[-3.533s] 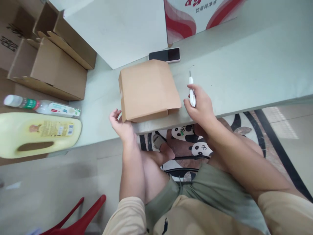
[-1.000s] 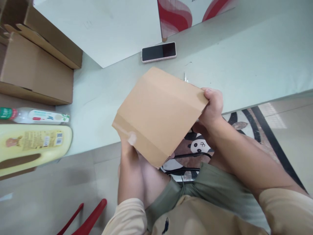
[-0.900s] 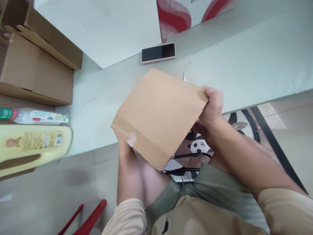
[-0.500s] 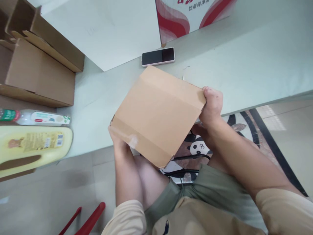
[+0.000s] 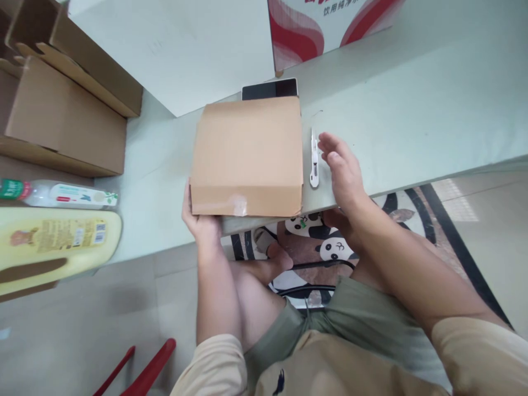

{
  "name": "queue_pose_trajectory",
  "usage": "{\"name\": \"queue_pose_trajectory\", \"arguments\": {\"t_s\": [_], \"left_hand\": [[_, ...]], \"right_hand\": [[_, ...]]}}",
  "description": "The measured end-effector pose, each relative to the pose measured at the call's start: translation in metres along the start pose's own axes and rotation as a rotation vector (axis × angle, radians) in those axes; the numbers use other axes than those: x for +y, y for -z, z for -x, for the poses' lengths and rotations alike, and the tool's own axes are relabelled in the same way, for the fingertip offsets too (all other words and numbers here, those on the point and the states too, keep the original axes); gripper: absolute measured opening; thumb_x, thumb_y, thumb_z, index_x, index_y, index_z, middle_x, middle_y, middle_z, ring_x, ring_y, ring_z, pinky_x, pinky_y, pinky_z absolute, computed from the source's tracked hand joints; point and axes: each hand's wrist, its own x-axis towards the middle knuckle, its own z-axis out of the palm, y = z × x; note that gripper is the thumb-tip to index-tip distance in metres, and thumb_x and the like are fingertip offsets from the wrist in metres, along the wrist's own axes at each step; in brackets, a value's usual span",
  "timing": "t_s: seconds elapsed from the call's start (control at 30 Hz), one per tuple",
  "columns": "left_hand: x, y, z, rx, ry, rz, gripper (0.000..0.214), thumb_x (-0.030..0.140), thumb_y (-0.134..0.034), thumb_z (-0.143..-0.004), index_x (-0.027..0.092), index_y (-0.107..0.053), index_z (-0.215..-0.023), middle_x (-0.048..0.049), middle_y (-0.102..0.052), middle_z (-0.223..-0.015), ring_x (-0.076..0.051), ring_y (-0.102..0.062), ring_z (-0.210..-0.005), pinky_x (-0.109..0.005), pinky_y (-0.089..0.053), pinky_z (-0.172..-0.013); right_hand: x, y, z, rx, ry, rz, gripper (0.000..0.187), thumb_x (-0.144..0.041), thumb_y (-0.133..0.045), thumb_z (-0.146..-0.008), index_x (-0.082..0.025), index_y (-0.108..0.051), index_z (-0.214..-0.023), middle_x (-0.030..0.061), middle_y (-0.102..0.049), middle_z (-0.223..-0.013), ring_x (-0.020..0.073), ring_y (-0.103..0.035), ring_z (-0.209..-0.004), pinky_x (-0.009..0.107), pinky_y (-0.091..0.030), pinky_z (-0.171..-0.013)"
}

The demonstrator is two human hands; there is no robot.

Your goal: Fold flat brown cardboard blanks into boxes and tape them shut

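A brown cardboard box (image 5: 249, 148), taped at its near edge, rests on the pale table (image 5: 412, 121) at its front. My left hand (image 5: 201, 221) grips the box's near left corner, thumb along the side and the other fingers partly hidden underneath. To the right of the box lies a white utility knife (image 5: 314, 159). My right hand (image 5: 340, 168) is beside that knife, off the box, with its fingers extended and nothing in them. Behind the box a phone (image 5: 270, 88) is partly covered by it.
A large white box (image 5: 177, 49) and a red-and-white carton (image 5: 330, 27) stand at the back. On the left are open cardboard boxes (image 5: 66, 113), a plastic bottle (image 5: 74, 195) and a yellow jug (image 5: 61, 242). Red chair legs (image 5: 148, 368) show on the floor below.
The box has turned from a slant to nearly square and come down onto the table. My right hand has let go of it and opened; the utility knife is now uncovered.
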Motion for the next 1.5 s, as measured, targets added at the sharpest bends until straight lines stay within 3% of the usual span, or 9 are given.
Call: {"name": "queue_pose_trajectory", "arguments": {"t_s": [0.2,0.43,0.6,0.8,0.97,1.07,1.17,1.3,1.5], "left_hand": [[0.004,0.003,0.004,-0.08,-0.333,-0.299,0.043,0.028,-0.064,-0.087,0.026,-0.07,-0.13,-0.0074,-0.069,-0.128,-0.022,-0.065,-0.126,-0.039,-0.048,-0.114],[0.003,0.0,0.002,-0.27,-0.446,-0.375,0.042,0.02,-0.063,-0.09,0.029,-0.071,-0.13,-0.008,-0.067,-0.126,-0.019,-0.067,-0.119,-0.034,-0.053,-0.106],[0.0,-0.003,0.003,-0.313,-0.436,-0.4,0.041,0.019,-0.061,-0.09,0.028,-0.072,-0.129,-0.0089,-0.068,-0.127,-0.019,-0.068,-0.117,-0.033,-0.056,-0.103],[0.003,-0.003,0.004,-0.336,-0.331,-0.437,0.045,0.021,-0.065,-0.085,0.027,-0.07,-0.13,-0.0092,-0.065,-0.132,-0.02,-0.065,-0.123,-0.034,-0.053,-0.107],[0.019,0.009,0.002,-0.527,-0.182,-0.363,0.059,0.032,-0.073,-0.08,0.027,-0.064,-0.138,-0.0111,-0.056,-0.149,-0.028,-0.052,-0.141,-0.043,-0.044,-0.118],[0.024,0.017,0.001,-0.621,-0.062,-0.188,0.055,0.048,-0.075,-0.078,0.026,-0.07,-0.129,-0.0116,-0.056,-0.149,-0.031,-0.049,-0.144,-0.047,-0.039,-0.121],[0.018,0.018,0.0,-0.406,0.033,-0.09,0.046,0.053,-0.073,-0.079,0.024,-0.074,-0.114,-0.0115,-0.067,-0.132,-0.028,-0.059,-0.132,-0.044,-0.041,-0.119],[0.005,0.012,-0.005,-0.033,0.024,-0.118,0.051,0.054,-0.075,-0.077,0.023,-0.065,-0.117,-0.0106,-0.066,-0.127,-0.025,-0.061,-0.126,-0.041,-0.045,-0.114],[-0.001,0.015,-0.01,0.034,0.008,-0.108,0.078,0.06,-0.077,-0.072,0.029,-0.047,-0.137,-0.0123,-0.055,-0.142,-0.026,-0.059,-0.129,-0.043,-0.047,-0.112]], "right_hand": [[-0.015,-0.007,0.005,-0.149,0.011,-0.079,0.072,-0.072,-0.06,-0.084,-0.029,-0.05,-0.141,0.0082,-0.051,-0.155,0.0286,-0.048,-0.145,0.046,-0.04,-0.122],[-0.015,-0.003,-0.005,-0.031,-0.239,-0.215,0.048,-0.05,-0.065,-0.08,-0.027,-0.056,-0.121,0.005,-0.066,-0.136,0.03,-0.06,-0.13,0.049,-0.053,-0.108],[-0.018,0.0,-0.008,0.005,-0.303,-0.25,0.043,-0.04,-0.068,-0.074,-0.026,-0.058,-0.114,0.0037,-0.072,-0.124,0.0296,-0.065,-0.122,0.05,-0.054,-0.106],[-0.025,0.005,-0.008,-0.073,-0.466,-0.251,0.034,-0.046,-0.07,-0.076,-0.023,-0.067,-0.1,0.0056,-0.076,-0.108,0.0289,-0.071,-0.106,0.052,-0.055,-0.104],[-0.023,0.01,-0.01,-0.074,-0.489,-0.241,0.031,-0.043,-0.071,-0.074,-0.023,-0.069,-0.097,0.0047,-0.078,-0.102,0.0285,-0.073,-0.099,0.052,-0.056,-0.102],[-0.019,0.012,-0.012,-0.091,-0.492,-0.227,0.028,-0.04,-0.069,-0.074,-0.022,-0.068,-0.096,0.0048,-0.078,-0.097,0.0289,-0.073,-0.097,0.052,-0.057,-0.099],[-0.018,0.013,-0.013,-0.116,-0.449,-0.24,0.03,-0.035,-0.068,-0.072,-0.022,-0.067,-0.099,0.0046,-0.078,-0.096,0.0291,-0.073,-0.101,0.052,-0.057,-0.1],[-0.022,0.011,-0.011,-0.143,-0.405,-0.262,0.028,-0.032,-0.069,-0.068,-0.023,-0.067,-0.095,0.0037,-0.078,-0.092,0.0292,-0.073,-0.098,0.051,-0.057,-0.096],[-0.029,0.008,-0.007,-0.156,-0.405,-0.269,0.026,-0.033,-0.07,-0.064,-0.023,-0.067,-0.087,0.0021,-0.077,-0.086,0.0275,-0.074,-0.087,0.046,-0.06,-0.083]]}}
